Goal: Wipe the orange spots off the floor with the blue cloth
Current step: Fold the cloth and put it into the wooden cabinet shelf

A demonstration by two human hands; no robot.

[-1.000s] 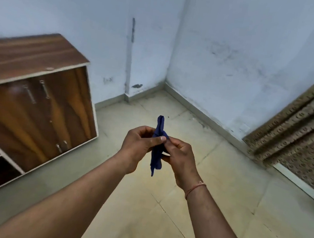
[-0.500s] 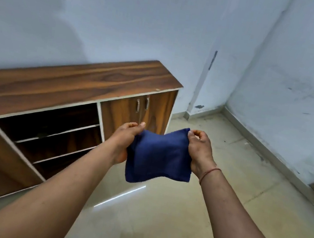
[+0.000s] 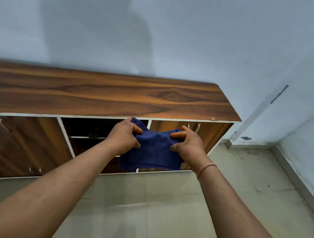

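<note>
Hands (image 3: 157,141) stretch blue cloth (image 3: 152,152) above open floor (image 3: 160,209).

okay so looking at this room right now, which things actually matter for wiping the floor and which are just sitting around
Part of the job:
- blue cloth, spread between both hands
- left hand and right hand, each gripping a top corner
- floor; no orange spots show in this view

Just there:
- wooden cabinet against the wall
- thread bracelet on the right wrist
</note>
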